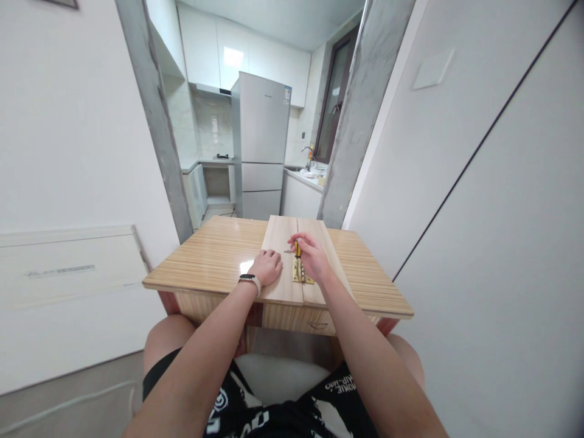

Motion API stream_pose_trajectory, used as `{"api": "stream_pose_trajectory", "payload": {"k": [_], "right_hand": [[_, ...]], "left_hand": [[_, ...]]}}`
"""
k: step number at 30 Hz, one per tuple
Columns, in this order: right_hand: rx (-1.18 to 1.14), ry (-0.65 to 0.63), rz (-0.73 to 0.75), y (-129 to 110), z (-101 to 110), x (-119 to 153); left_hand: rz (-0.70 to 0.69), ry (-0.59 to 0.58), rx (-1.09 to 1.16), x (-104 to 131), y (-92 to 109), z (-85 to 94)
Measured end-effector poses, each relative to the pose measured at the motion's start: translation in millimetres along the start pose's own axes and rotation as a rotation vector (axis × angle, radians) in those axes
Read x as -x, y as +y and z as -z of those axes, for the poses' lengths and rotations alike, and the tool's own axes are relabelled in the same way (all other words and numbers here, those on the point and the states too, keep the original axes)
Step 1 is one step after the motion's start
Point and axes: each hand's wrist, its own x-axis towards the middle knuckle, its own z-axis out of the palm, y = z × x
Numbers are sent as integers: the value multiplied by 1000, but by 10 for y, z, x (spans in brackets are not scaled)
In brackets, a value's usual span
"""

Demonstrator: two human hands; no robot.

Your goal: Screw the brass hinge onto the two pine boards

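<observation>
Two pale wooden boards [279, 234] lie side by side on the table, with a narrow seam between them. A brass hinge [309, 280] spans the seam near the front edge. My right hand [312, 257] is closed around a yellow and black screwdriver [298, 248], held upright over the hinge; whether its tip touches a screw is too small to tell. Flat on the left board and the tabletop beside it rests my left hand [267, 266], its fingers spread a little and holding nothing. Small metal pieces [288, 251], probably screws, lie on the left board beyond the hinge.
The wood-grain table [205, 255] has a drawer with a handle [317, 325] at its front. Beyond it stand a grey fridge [262, 121] and a sink counter [303, 182]. White walls flank both sides, and a white panel [68, 292] stands at the left.
</observation>
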Motion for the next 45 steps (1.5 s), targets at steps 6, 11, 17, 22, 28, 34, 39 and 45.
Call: {"api": "stream_pose_trajectory", "payload": {"k": [6,11,17,22,28,34,39,45], "right_hand": [[0,-84,-68,-94,142,-71],[-3,-90,-90,-57,210,-87],[41,-71,-112,-22,155,-93],[79,-10,-82,0,104,-67],[82,85,-37,44,47,-27],[121,206,52,163,-6,-11],[171,149,52,161,-40,17],[72,-140,-118,-54,63,-38]], "left_hand": [[14,-20,15,4,17,30],[14,-25,9,3,24,46],[12,-18,1,7,15,23],[4,0,-2,0,-7,-14],[-2,3,4,-3,-16,-15],[7,-12,14,-6,-2,2],[13,-20,12,1,15,32],[12,-23,13,16,19,44]]}}
